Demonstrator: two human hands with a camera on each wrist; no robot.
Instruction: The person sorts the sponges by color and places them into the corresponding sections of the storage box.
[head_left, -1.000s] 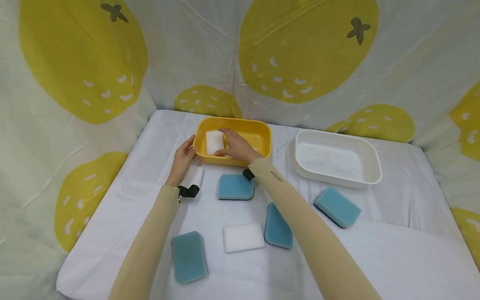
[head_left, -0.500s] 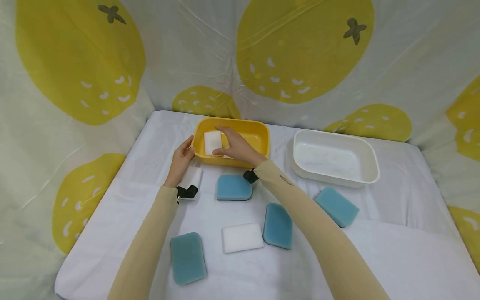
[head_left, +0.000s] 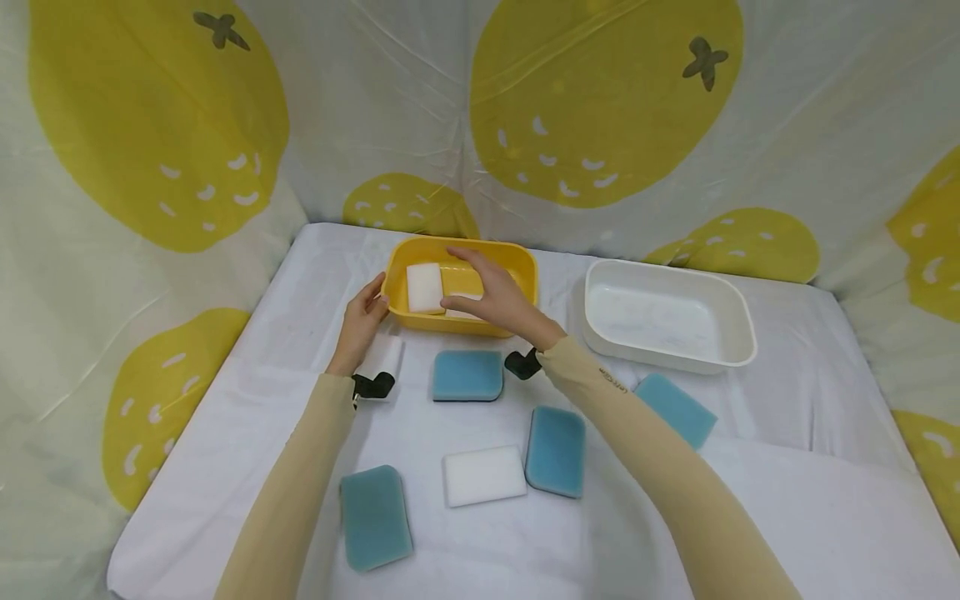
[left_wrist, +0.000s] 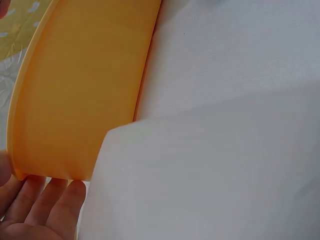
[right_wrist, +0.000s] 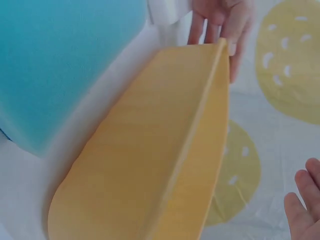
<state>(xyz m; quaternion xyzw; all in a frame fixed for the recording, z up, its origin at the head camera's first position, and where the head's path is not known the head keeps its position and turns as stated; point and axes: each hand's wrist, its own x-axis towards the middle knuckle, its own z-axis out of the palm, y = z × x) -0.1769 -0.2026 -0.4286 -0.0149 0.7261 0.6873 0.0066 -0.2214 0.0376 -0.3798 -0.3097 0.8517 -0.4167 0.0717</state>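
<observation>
Where patterned fabric (head_left: 405, 100) backs a white table (head_left: 795, 508), the left grip (head_left: 362, 322) clasps a yellow tray (head_left: 450, 323), the right grip (head_left: 498, 296) apart.

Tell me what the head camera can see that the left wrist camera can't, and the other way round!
Only the head view shows the white tub and a white block lying inside the yellow tub. Only the left wrist view shows several left fingertips lined up along the yellow tub's end. Both show the yellow tub, the left hand and some yellow-patterned cloth.
</observation>
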